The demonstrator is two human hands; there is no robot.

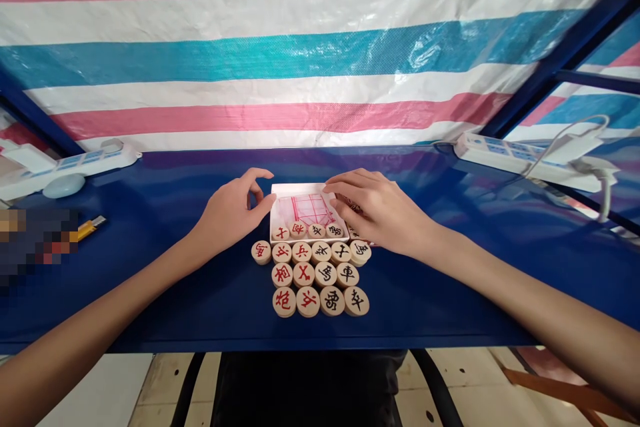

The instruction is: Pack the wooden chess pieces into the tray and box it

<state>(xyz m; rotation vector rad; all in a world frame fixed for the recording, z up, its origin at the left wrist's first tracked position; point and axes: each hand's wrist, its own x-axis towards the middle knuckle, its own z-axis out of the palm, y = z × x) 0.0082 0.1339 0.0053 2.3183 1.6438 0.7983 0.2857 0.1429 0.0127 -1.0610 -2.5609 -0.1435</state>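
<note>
A white box [275, 213] sits mid-table, holding a folded sheet with red grid lines [311, 207] and a row of xiangqi pieces [317, 231] along its near side. My left hand [235, 208] is at the box's left edge, thumb and fingers apart, nothing between them. Over the box's right edge reaches my right hand [367, 203], fingers stretched out and loosely curved; whether its fingertips touch the box I cannot tell. More round wooden pieces [303, 274], red-marked to the left and black-marked to the right, lie in rows before the box. A dark patterned item [356, 203] is mostly hidden behind my right hand.
Power strips stand at the back left [80, 163] and back right [520, 157], the right one with plugged-in cables. A rounded pale object [64, 185] and a yellow cutter-like tool [90, 227] lie left on the blue table [200, 307]. Striped sheeting [300, 53] hangs behind.
</note>
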